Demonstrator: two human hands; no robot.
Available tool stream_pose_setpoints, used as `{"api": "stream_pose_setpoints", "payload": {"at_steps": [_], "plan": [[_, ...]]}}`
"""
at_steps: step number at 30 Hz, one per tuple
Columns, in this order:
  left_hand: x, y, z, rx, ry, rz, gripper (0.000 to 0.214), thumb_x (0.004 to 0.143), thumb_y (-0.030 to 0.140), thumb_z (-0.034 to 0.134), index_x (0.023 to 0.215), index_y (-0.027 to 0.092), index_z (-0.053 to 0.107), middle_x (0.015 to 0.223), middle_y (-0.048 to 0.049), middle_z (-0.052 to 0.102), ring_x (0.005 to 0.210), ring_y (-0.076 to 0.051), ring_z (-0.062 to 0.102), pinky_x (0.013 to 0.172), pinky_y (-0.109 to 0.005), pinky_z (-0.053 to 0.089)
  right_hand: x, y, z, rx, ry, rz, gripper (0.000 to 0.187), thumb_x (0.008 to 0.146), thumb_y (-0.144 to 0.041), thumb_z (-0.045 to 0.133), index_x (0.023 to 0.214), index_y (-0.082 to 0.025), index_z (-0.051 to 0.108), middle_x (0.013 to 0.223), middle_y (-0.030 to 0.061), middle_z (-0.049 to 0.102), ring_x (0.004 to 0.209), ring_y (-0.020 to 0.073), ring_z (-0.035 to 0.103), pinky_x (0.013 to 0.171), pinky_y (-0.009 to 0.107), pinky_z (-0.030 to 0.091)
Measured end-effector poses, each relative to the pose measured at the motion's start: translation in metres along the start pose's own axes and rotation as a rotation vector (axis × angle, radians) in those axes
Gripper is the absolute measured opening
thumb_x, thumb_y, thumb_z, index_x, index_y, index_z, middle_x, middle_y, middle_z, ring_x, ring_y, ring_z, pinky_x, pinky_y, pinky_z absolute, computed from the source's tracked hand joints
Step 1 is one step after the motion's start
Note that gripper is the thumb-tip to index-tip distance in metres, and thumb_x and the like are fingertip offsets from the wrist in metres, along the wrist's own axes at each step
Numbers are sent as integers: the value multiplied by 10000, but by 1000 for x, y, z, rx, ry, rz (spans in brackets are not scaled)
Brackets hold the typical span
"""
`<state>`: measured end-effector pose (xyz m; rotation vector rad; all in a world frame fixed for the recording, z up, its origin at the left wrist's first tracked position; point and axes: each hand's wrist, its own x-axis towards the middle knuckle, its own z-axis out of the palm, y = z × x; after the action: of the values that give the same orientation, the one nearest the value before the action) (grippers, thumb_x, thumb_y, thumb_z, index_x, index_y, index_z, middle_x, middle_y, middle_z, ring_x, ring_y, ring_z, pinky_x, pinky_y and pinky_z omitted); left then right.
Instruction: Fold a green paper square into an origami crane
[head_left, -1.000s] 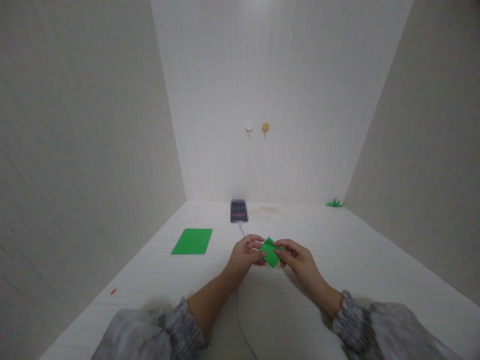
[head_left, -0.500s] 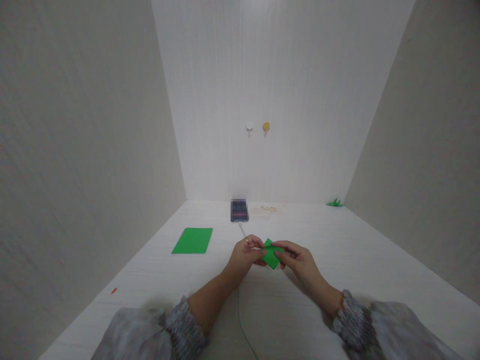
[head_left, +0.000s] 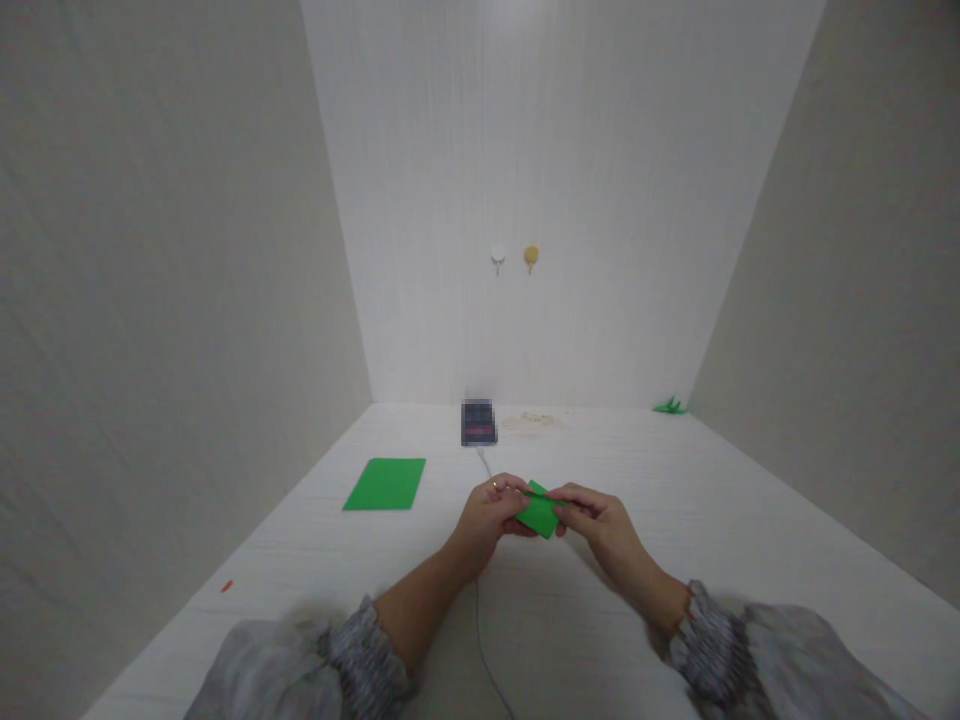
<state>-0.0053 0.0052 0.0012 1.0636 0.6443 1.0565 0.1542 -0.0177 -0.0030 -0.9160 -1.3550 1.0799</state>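
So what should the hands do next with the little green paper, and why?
Probably press along the line near the top of the green paper: it looks like a fold, and the left hand and right hand pinch opposite sides.

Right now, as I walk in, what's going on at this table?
A person is holding a small folded piece of green paper in both hands, above the white table. The left hand pinches one side and the right hand the other. A larger green sheet lies flat off to the left, and a small pointed green shape sits in the far right corner. Straight ahead is a phone, its screen blurred out.
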Motion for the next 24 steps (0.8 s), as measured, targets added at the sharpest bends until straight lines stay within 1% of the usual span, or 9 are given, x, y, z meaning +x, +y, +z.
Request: {"api": "stream_pose_setpoints", "payload": {"at_steps": [5,10,12,19,24], "plan": [[-2,1,0,-5,-2,3,231,591,243,671,751,130,550,650,-19,595,580,-142,572,541,-283,470,-1,1,0,92,21,47,140,639,-228,638,758,-162,672,575,-1,613,518,121,535,559,260,424],[-3,-1,-1,2,-65,12,189,625,242,648,757,117,596,678,-36,614,629,-153,591,583,-289,476,-2,2,0,235,25,95,106,630,-189,629,721,-176,682,584,9,618,510,118,531,527,248,425],[-3,-2,0,-1,-72,9,182,629,245,648,748,116,600,691,-39,616,640,-156,593,583,-288,477,-2,1,0,279,29,109,92,620,-193,628,693,-184,684,591,15,615,503,122,528,511,254,433],[-3,-5,1,-11,-73,17,193,632,266,653,738,124,578,708,-35,608,641,-146,585,577,-276,478,-2,-2,2,312,46,91,71,588,-209,648,649,-188,679,659,26,591,561,129,525,508,250,447],[-4,-3,1,-28,-83,14,172,641,249,641,725,123,560,691,-29,596,631,-139,582,577,-268,473,-3,-2,2,312,33,78,39,600,-195,642,629,-205,666,658,12,567,545,115,510,508,242,438]]}}
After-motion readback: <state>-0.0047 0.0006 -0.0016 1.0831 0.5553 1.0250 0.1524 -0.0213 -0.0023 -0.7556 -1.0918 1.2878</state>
